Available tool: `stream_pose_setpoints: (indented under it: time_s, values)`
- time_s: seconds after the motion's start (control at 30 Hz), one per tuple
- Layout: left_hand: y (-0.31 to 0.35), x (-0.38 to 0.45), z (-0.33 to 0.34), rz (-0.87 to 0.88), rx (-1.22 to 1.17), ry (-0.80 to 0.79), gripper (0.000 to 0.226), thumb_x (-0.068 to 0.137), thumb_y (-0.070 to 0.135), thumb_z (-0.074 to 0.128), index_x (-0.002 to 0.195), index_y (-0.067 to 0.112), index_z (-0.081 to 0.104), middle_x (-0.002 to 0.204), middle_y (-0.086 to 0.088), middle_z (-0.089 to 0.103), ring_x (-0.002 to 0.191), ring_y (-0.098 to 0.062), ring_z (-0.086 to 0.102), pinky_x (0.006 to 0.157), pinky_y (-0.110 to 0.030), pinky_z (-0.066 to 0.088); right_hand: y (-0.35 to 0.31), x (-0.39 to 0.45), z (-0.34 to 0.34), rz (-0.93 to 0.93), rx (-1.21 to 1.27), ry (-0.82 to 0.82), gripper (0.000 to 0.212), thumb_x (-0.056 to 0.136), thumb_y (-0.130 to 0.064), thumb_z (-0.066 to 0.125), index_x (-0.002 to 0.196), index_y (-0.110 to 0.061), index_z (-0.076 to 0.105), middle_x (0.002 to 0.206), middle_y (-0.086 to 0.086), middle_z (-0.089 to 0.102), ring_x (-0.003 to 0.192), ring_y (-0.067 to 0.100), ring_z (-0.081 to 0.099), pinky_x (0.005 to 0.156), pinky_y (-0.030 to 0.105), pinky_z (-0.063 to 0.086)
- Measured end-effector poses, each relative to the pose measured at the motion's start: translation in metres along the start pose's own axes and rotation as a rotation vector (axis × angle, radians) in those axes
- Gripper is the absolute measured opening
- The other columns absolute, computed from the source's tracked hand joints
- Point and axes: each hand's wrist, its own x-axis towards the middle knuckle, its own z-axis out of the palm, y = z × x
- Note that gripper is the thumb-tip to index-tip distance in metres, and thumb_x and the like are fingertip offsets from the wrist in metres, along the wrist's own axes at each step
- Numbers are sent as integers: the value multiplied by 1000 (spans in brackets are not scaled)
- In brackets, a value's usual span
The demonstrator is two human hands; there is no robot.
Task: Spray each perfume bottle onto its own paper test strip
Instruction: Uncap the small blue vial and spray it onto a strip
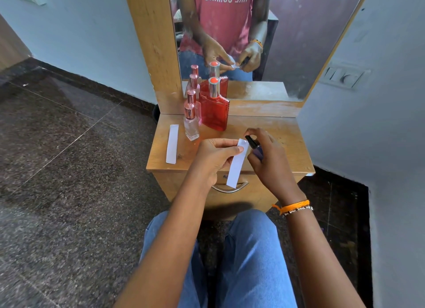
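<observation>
My left hand (213, 157) pinches the upper end of a white paper test strip (236, 167), which hangs down over the table's front edge. My right hand (268, 160) grips a small dark perfume bottle (254, 146) with a black sprayer, its nozzle close to the strip's top and a finger over the sprayer. A second white strip (172, 144) lies flat at the table's left. A large red perfume bottle (213, 105) and two slim pink bottles (191, 123) stand at the back left of the wooden table (282, 133).
A mirror (287, 43) in a wooden frame rises behind the table and reflects the bottles and my hands. A drawer with a metal handle (230, 189) sits below the tabletop. Walls close in on both sides, with a switch plate (343, 76) on the right.
</observation>
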Motion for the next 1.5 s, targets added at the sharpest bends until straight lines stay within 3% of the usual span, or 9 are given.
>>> stream_pose_setpoints:
  time_s: [0.17,0.47,0.6,0.73,0.87,1.03,1.2,1.33,1.5]
  values:
    - [-7,11,0,82,83,79,15,76,9,74,83,21,67,85,3,69,81,-11,64,61,-20,55,3,-6,-3,95,59,69,49,80,9,55,120,-17,52,100,-2,52,77,1,50,67,0,36]
    - [-13,54,23,381,573,307,12,79,3,66,73,13,63,70,1,62,70,-16,60,53,-22,41,7,-11,-3,108,106,116,50,75,11,55,116,-19,52,87,1,53,77,11,47,64,9,37]
    - [-18,52,29,425,745,380,5,83,11,64,84,15,67,91,-5,63,82,-21,59,60,-29,44,8,-11,0,93,122,116,51,73,11,54,114,-20,52,93,4,55,78,12,47,68,10,36]
    - [-24,40,16,513,847,428,18,84,16,65,100,23,71,102,1,58,93,-15,48,72,-25,41,9,-11,3,111,133,129,51,74,12,54,115,-19,52,93,6,56,78,12,48,67,7,37]
    - [-31,30,7,501,996,373,28,81,21,69,109,26,68,108,2,55,96,-15,38,80,-25,33,6,-10,4,142,189,165,48,74,10,53,115,-17,52,85,19,56,73,19,49,63,11,37]
    - [-29,34,19,487,1004,385,32,81,26,69,113,25,66,115,2,55,102,-19,42,81,-25,30,2,-12,4,205,273,178,46,78,6,53,118,-17,49,89,9,55,73,19,49,62,23,42]
    - [-31,36,21,559,910,423,33,81,27,69,114,25,65,112,1,55,95,-11,36,78,-22,30,8,-19,4,297,382,226,43,85,-6,55,119,-26,39,78,-3,47,60,5,47,57,12,40]
    - [-29,35,32,690,870,261,35,78,30,71,113,25,66,103,2,56,93,-11,38,81,-25,38,13,-26,3,379,512,324,35,77,-14,45,108,-25,33,92,3,45,72,20,46,63,34,40]
    - [-31,38,50,643,954,133,21,80,27,69,100,20,70,99,2,60,95,-18,43,84,-31,38,19,-33,6,418,568,363,29,73,-12,44,91,-33,33,92,13,43,76,21,42,70,38,35]
